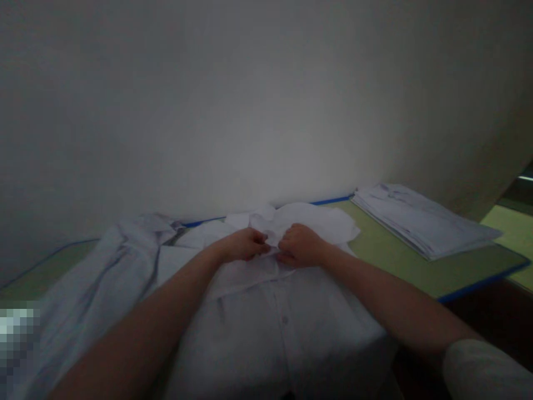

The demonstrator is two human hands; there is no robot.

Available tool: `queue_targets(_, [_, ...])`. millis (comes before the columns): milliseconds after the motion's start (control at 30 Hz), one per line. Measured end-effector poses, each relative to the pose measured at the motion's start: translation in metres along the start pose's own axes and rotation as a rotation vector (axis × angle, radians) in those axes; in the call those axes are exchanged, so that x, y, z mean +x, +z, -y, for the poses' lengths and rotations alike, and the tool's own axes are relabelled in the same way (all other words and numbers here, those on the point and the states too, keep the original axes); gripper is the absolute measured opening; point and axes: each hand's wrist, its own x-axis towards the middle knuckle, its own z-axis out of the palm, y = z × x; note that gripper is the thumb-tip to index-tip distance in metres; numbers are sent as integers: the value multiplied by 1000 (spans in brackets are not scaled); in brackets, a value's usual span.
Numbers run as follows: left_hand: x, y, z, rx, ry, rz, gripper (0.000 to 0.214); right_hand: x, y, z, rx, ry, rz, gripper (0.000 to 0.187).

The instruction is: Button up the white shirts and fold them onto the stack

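Observation:
A white button-up shirt [254, 316] lies in front of me, its button placket running down the middle toward my body. My left hand [245, 244] pinches the fabric near the collar, fingers closed. Close beside it, my right hand [300, 245] is also closed on the cloth at the neck opening. The two hands almost meet over the placket. Which small part of the collar each set of fingertips grips is hard to make out in the dim light.
A heap of crumpled white garments [112, 261] lies on the left. Flat folded white garments [420, 222] are stacked at the right on the green table [383, 261], which has a blue edge. A pale wall [266, 111] stands directly behind the table.

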Motion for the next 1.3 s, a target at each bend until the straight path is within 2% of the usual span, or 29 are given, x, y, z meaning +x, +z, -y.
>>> queue_targets(100, [-2,8,3,-285,-40,-63,20,2,0,1,-12,-15,-48,30])
queue_targets(200, [-6,11,11,-566,-145,-127,18,3,0,-3,-51,-144,-30,22])
queue_targets(300, [-14,13,18,-712,-234,-161,20,4,-5,-7,-110,-234,-11,20])
queue_targets(400, [-23,16,20,-750,-259,-113,20,7,-12,-5,-147,-304,17,18])
queue_targets(467, [-27,21,20,-740,-226,-89,26,10,-17,0,-154,-356,39,17])
queue_targets(567, [-29,29,19,-645,-121,-166,34,12,-21,12,-153,-411,65,17])
queue_targets(667, [-33,32,19,-498,-66,-274,34,9,-22,20,-139,-385,87,17])
queue_targets(800, [-59,15,10,-326,-48,-384,33,-9,-28,13,-75,-133,149,14])
queue_targets(900, [-91,-8,6,-244,-52,-485,32,-30,-35,-12,68,21,212,34])
queue_targets(967, [-112,-20,11,-154,-110,-527,41,-42,-36,-39,192,144,210,44])
queue_targets(1067, [-135,-25,36,50,-245,-434,49,-47,-24,-85,293,459,142,42])
queue_targets(1167, [-149,-23,67,273,-343,-311,49,-37,-1,-121,376,820,78,44])
queue_targets(1233, [-154,-22,81,417,-360,-269,49,-28,15,-133,575,1025,63,48])
queue_targets(1300, [-155,-24,83,520,-350,-257,46,-17,26,-133,890,1173,101,43])
